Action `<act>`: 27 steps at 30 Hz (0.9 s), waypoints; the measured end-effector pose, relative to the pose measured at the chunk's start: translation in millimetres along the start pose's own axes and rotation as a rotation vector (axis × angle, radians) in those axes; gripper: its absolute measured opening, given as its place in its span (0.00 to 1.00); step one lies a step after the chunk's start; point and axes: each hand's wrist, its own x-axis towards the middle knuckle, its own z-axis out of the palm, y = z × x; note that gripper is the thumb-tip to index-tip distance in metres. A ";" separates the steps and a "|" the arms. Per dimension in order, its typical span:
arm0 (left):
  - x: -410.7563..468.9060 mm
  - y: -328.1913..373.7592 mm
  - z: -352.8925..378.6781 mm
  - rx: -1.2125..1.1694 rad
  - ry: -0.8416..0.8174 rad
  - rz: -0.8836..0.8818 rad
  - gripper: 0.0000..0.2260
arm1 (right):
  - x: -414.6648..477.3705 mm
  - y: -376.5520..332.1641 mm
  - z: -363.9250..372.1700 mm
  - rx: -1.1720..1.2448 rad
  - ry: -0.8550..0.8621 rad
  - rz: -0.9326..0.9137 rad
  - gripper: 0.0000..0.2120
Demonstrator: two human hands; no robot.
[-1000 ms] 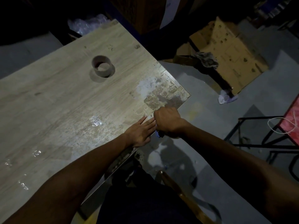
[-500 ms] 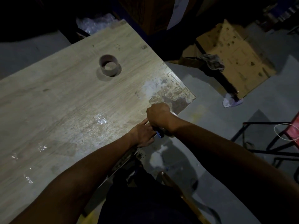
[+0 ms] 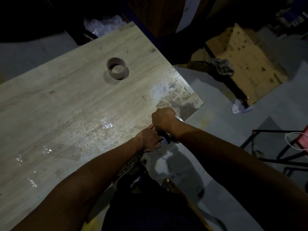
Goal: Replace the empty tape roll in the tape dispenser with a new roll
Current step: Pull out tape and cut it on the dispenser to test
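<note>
The empty tape roll (image 3: 117, 68), a bare brownish cardboard ring, stands on end on the far middle of the pale wood-grain counter (image 3: 66, 105). Its axis is upright and its open mouth faces up, and it is well apart from both hands. The tape dispenser (image 3: 165, 139) is at the counter's right edge, close to the worn, blotchy corner, and is almost wholly hidden. Only a dark body with a small blue part shows below the right hand (image 3: 164, 120), and a pale, shiny curved strip shows on the far side of the wrist. Those two glimpses lie roughly along the counter's edge, but the light is too dim to tell which way the dispenser points. The right hand is clenched into a fist around it, knuckles up. The left hand (image 3: 149, 139) lies flat on the counter just beside it, fingers straight and close together, their tips reaching under the right hand. Scraps of clear tape (image 3: 106, 125) glint on the counter. On the floor beyond are a flattened cardboard box (image 3: 246, 64) with a grey rag (image 3: 221, 66) on it, and a black metal frame (image 3: 275, 147) to the right.
</note>
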 end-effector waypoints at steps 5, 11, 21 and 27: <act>1.2 -2.0 4.4 0.002 0.031 0.039 0.17 | -2.4 -3.6 -2.3 0.007 -0.021 0.013 0.16; 1.1 -6.5 9.3 -0.045 0.082 0.057 0.30 | -5.1 -4.6 -9.2 -0.004 -0.054 0.004 0.18; 17.7 -16.4 42.8 0.082 0.175 0.138 0.32 | -33.7 21.9 102.7 0.128 -0.465 0.119 0.27; 12.6 -12.7 37.6 0.086 0.208 0.074 0.27 | -38.2 51.9 89.5 0.309 -0.287 0.178 0.28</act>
